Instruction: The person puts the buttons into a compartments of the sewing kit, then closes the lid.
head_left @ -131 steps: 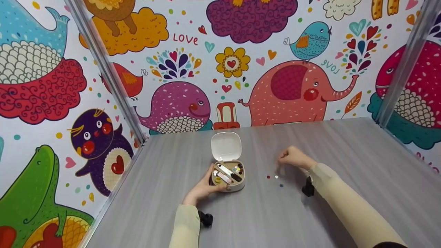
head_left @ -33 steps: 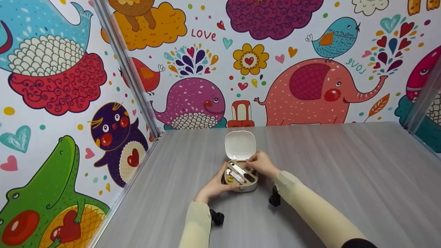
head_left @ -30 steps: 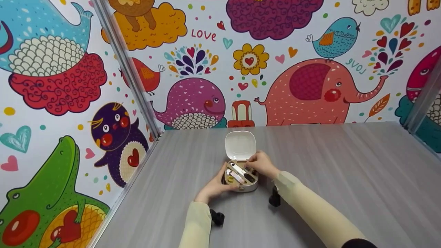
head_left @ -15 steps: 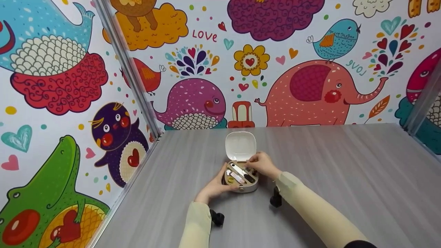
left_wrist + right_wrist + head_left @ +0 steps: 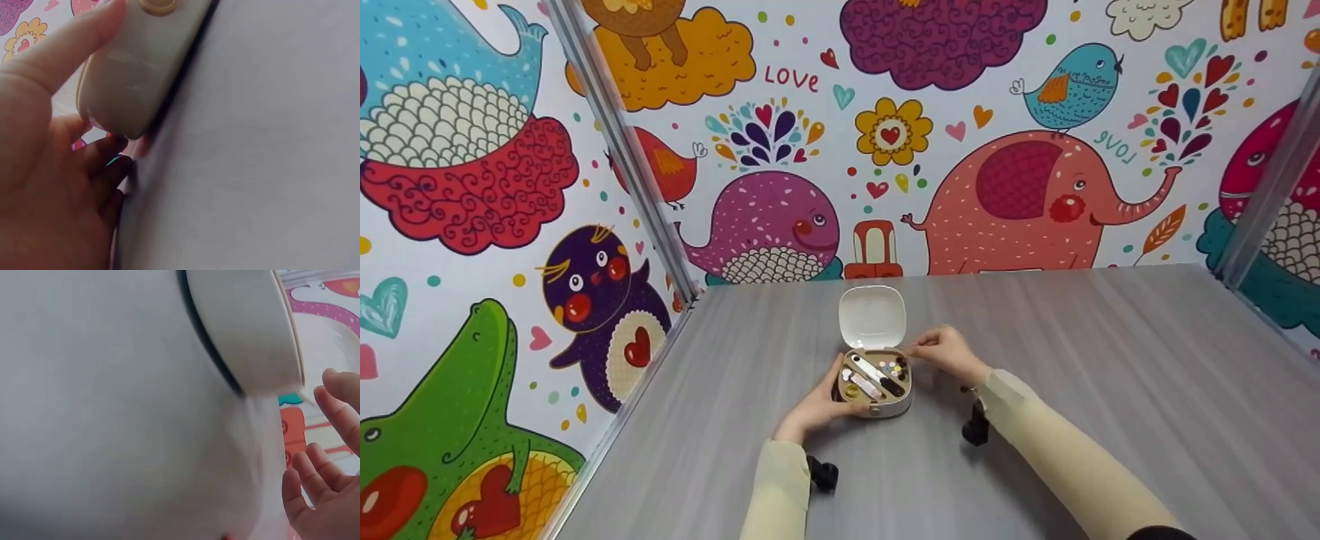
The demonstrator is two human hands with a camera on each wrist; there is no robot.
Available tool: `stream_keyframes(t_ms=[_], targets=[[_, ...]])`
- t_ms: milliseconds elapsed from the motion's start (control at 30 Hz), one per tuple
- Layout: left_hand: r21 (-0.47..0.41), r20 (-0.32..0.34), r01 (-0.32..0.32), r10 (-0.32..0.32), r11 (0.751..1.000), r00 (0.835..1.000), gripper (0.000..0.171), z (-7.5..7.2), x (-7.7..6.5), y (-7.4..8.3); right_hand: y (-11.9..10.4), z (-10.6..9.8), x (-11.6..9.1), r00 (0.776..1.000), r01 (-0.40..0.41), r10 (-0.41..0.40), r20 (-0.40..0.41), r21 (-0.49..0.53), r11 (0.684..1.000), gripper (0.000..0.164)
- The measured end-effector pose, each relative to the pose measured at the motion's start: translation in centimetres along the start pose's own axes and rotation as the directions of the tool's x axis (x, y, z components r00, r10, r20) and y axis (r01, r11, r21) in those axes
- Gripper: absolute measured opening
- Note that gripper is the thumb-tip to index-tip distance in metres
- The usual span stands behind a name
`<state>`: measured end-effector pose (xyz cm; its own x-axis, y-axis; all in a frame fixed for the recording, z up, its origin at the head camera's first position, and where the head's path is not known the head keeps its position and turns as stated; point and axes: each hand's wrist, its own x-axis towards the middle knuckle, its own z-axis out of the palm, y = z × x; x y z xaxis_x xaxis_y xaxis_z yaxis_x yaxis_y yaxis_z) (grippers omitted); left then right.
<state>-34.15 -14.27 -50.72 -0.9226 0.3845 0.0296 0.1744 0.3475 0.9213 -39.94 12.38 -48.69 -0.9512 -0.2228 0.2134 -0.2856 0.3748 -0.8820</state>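
Note:
A small white sewing kit box [image 5: 891, 409] stands on the table with its lid [image 5: 873, 316] raised. My left hand [image 5: 812, 409] holds its left side, thumb against the front and fingers around the side, as the left wrist view shows. Inside lie a black-and-white tool [image 5: 877, 375], a pale pink piece [image 5: 865, 385], a yellow round piece [image 5: 851, 391] and several small buttons [image 5: 894, 367] in the right compartment. My right hand [image 5: 952, 356] is beside the box's back right corner, fingers loosely bent and apart from it. I see nothing held in it.
A small red button [image 5: 965, 388] lies on the grey table [image 5: 735, 360], close to the right wrist. The forearm may hide other buttons there. Printed cartoon walls [image 5: 802, 150] border the table at the back and left.
The right hand moved from above the loose table buttons into the box's right compartment, stayed there, then withdrew rightward, uncovering the buttons inside. The left hand has kept its hold on the box.

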Motion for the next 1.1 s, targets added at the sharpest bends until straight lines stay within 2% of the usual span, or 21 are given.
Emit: stream_keyframes(t_ms=[233, 533, 767, 900, 1100], targets=[[0.02, -0.004, 0.024, -0.024, 1.0, 1.0, 0.112, -0.4, -0.4, 0.1, 1.2, -2.2, -1.1, 1.0, -0.021, 0.021, 0.018, -0.004, 1.0, 0.015], [-0.006, 0.01, -0.008, 0.008, 1.0, 1.0, 0.113, -0.3, -0.2, 0.1, 2.5, -5.0, -3.0, 0.997, -0.066, 0.067, 0.048, -0.026, 0.997, 0.023], [-0.003, 0.013, 0.013, -0.013, 1.0, 1.0, 0.112, -0.2, -0.1, 0.0, 4.1, -7.5, -4.7, 0.992, -0.09, 0.095, 0.081, -0.067, 0.994, 0.025], [-0.002, 0.008, 0.017, -0.017, 1.0, 1.0, 0.113, -0.2, -0.1, 0.0, 4.5, -8.5, -5.3, 0.986, -0.097, 0.106, 0.127, -0.08, 0.992, 0.026], [-0.013, 0.007, 0.022, -0.022, 1.0, 1.0, 0.112, -0.2, -0.1, 0.0, 4.6, -9.3, -5.8, 0.964, -0.097, 0.119, 0.236, -0.101, 0.99, 0.023]])
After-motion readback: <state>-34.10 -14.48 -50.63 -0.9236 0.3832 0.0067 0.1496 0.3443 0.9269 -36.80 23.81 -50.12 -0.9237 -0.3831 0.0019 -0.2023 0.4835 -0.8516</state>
